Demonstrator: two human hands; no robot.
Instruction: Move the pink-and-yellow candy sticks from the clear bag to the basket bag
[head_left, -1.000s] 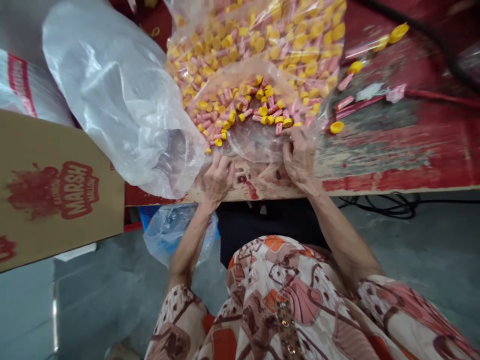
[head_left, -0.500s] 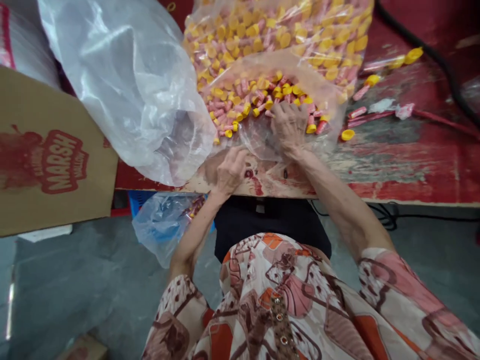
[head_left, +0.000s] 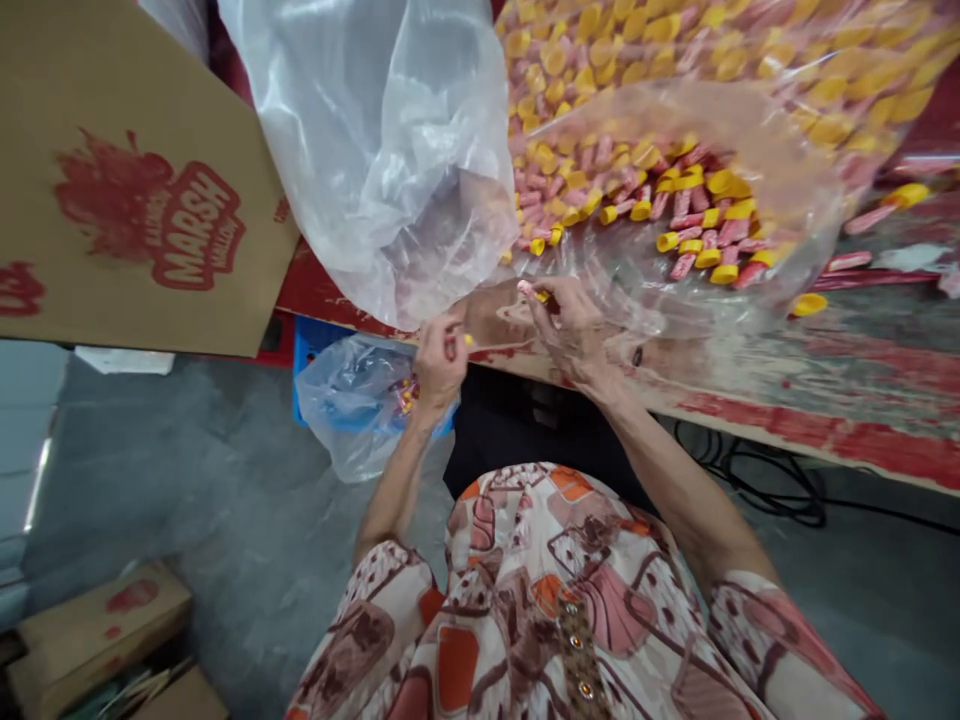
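A clear plastic bag [head_left: 750, 110] full of small pink tubes with yellow caps [head_left: 697, 215] lies open on the worn red table [head_left: 840, 370]. My right hand [head_left: 570, 325] is at the bag's mouth near the table edge, fingers pinched on a pink tube with a yellow cap [head_left: 531, 292]. My left hand [head_left: 439, 360] is closed just left of it, at the table edge, holding a small red and yellow piece. Both hands are close together, a little apart.
A big crumpled clear bag [head_left: 390, 150] stands left of the tubes. A cardboard box printed "MARSH" [head_left: 142, 220] is at far left. Below the table hangs a blue-lined plastic bag [head_left: 352, 400] with some pieces in it. Black cables [head_left: 757, 475] lie on the grey floor.
My right hand drew back from the pile of tubes to the table edge with one tube in its fingers. My left hand closed on a small piece. The camera swung left.
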